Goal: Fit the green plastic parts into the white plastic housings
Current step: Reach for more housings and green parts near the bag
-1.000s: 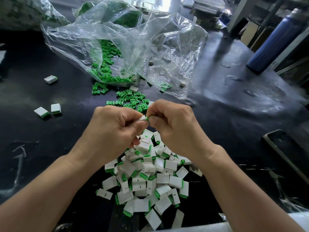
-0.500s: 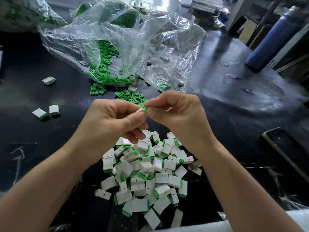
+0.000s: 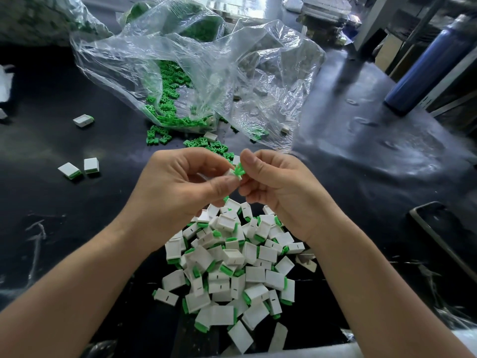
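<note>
Though left hand [image 3: 180, 187] mostly hides the housing [image 3: 230, 173], right hand [image 3: 278, 188] pinches green part [image 3: 239, 171].

You're looking at bright green part [image 3: 239, 172] meeting white housing [image 3: 230, 173] at your fingertips. Near pile of housings [image 3: 254, 273] showing plain white faces, green ends peeking out, short black slit marks on some. Far loose green parts [image 3: 204, 143] showing same solid green. Far plastic bag [image 3: 206, 60] reading clear, glinting white along creases, green showing through. Your table [image 3: 374, 177] gleaming glossy black, carrying pale scuffs at left. Far-right bottle [image 3: 423, 65] showing dark blue. Left stray housings [image 3: 91, 165] showing white with green edges.
</note>
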`<state>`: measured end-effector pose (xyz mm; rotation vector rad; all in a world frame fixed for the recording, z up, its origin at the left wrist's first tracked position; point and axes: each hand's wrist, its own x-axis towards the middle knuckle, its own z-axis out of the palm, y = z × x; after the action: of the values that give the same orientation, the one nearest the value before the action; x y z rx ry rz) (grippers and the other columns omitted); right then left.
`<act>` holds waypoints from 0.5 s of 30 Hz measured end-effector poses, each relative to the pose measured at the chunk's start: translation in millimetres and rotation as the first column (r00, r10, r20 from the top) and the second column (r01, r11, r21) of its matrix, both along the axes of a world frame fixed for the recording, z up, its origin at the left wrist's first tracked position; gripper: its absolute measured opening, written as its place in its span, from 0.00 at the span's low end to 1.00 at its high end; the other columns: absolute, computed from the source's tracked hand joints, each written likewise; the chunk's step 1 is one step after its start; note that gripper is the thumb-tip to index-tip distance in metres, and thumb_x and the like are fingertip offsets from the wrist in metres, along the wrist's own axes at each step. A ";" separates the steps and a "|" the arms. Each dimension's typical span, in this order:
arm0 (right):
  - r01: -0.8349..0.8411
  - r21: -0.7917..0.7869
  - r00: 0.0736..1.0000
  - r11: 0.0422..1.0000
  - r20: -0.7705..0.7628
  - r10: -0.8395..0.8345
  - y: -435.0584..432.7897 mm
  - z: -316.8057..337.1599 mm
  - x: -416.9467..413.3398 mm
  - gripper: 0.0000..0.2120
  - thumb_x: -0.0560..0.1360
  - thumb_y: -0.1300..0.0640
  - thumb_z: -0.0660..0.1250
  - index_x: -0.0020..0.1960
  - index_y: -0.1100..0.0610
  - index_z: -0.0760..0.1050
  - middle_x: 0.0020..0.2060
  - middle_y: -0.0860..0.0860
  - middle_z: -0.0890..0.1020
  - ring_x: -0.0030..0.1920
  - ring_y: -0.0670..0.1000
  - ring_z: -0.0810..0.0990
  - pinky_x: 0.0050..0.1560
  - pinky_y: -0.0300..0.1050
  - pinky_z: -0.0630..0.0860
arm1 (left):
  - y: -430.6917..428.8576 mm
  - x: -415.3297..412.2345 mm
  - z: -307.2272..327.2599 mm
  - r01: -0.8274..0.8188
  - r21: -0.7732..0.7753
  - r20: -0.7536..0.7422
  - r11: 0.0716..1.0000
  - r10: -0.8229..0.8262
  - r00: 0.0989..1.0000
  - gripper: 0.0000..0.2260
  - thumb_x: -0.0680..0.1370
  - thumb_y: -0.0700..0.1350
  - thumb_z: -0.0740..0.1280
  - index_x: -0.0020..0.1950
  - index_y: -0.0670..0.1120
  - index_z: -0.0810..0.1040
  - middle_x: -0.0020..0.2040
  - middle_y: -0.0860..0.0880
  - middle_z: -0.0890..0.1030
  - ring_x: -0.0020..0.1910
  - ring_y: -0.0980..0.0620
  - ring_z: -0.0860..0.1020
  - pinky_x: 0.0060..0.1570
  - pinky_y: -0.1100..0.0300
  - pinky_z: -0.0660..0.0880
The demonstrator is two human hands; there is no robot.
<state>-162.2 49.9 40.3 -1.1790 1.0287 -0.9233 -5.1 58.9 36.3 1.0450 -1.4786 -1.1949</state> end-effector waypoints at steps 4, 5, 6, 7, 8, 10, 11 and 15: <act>-0.092 0.098 0.996 0.991 0.002 0.092 0.3 1.3 2.0 0.18 0.64 0.44 0.63 0.40 0.60 0.76 0.32 0.51 0.80 0.31 0.46 0.77 0.32 0.35 0.74 | -1.6 1.2 0.2 -0.020 -0.026 -0.028 0.999 0.019 0.999 0.12 0.58 0.51 0.72 0.39 0.48 0.83 0.32 0.48 0.81 0.28 0.51 0.75 0.26 0.64 0.73; -0.123 0.120 0.992 0.985 0.025 0.120 0.7 1.6 2.8 0.19 0.65 0.44 0.62 0.41 0.60 0.76 0.32 0.52 0.80 0.31 0.47 0.77 0.32 0.35 0.74 | -2.2 1.9 -0.2 -0.023 -0.038 -0.023 0.999 0.022 0.999 0.13 0.58 0.52 0.72 0.39 0.49 0.84 0.35 0.47 0.81 0.30 0.48 0.74 0.29 0.60 0.74; -0.159 0.143 0.987 0.977 0.057 0.152 1.5 2.1 3.8 0.20 0.66 0.44 0.61 0.42 0.61 0.76 0.33 0.52 0.81 0.32 0.47 0.78 0.33 0.35 0.75 | -2.6 2.1 -0.3 -0.024 -0.044 -0.020 0.999 0.024 1.000 0.14 0.58 0.53 0.72 0.40 0.49 0.84 0.37 0.47 0.81 0.31 0.47 0.74 0.31 0.57 0.75; -0.197 0.160 0.979 0.967 0.087 0.184 2.1 2.3 4.6 0.21 0.67 0.44 0.59 0.43 0.61 0.76 0.34 0.52 0.81 0.33 0.47 0.79 0.33 0.36 0.75 | -2.7 2.0 -0.3 -0.025 -0.044 -0.020 0.999 0.024 1.000 0.14 0.58 0.53 0.72 0.41 0.50 0.84 0.38 0.46 0.80 0.32 0.47 0.74 0.33 0.55 0.76; -0.227 0.173 0.971 0.958 0.112 0.210 3.1 2.8 5.6 0.21 0.67 0.43 0.58 0.43 0.61 0.76 0.34 0.52 0.81 0.33 0.47 0.79 0.34 0.36 0.76 | -2.8 1.9 -0.4 -0.025 -0.043 -0.020 0.999 0.024 1.000 0.15 0.58 0.54 0.72 0.41 0.51 0.83 0.39 0.45 0.80 0.32 0.47 0.74 0.34 0.53 0.77; -0.251 0.185 0.964 0.950 0.133 0.229 4.2 3.8 7.1 0.22 0.68 0.43 0.56 0.42 0.61 0.75 0.33 0.52 0.81 0.33 0.46 0.79 0.35 0.35 0.75 | -3.1 1.8 -0.9 -0.028 -0.048 -0.009 0.998 0.028 1.000 0.14 0.58 0.53 0.72 0.41 0.51 0.83 0.39 0.46 0.79 0.32 0.48 0.74 0.35 0.50 0.78; -0.248 0.185 0.965 0.951 0.131 0.227 4.6 3.9 7.6 0.22 0.68 0.43 0.56 0.41 0.61 0.75 0.33 0.52 0.81 0.32 0.46 0.78 0.34 0.36 0.75 | -3.1 1.7 -0.9 -0.028 -0.053 0.001 0.998 0.028 1.000 0.14 0.58 0.53 0.72 0.41 0.52 0.83 0.38 0.47 0.78 0.32 0.49 0.74 0.35 0.49 0.78; -0.251 0.189 0.966 0.949 0.112 0.233 6.2 5.4 7.4 0.22 0.68 0.42 0.56 0.40 0.61 0.74 0.31 0.51 0.79 0.31 0.46 0.75 0.34 0.36 0.72 | -2.2 1.0 0.0 -0.013 -0.058 0.018 0.998 0.014 1.000 0.14 0.58 0.54 0.71 0.42 0.52 0.83 0.40 0.46 0.77 0.33 0.45 0.74 0.37 0.44 0.77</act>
<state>-154.8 56.1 45.7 -1.0570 0.8620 -0.6548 -4.1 56.7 36.4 1.0284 -1.5093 -1.1291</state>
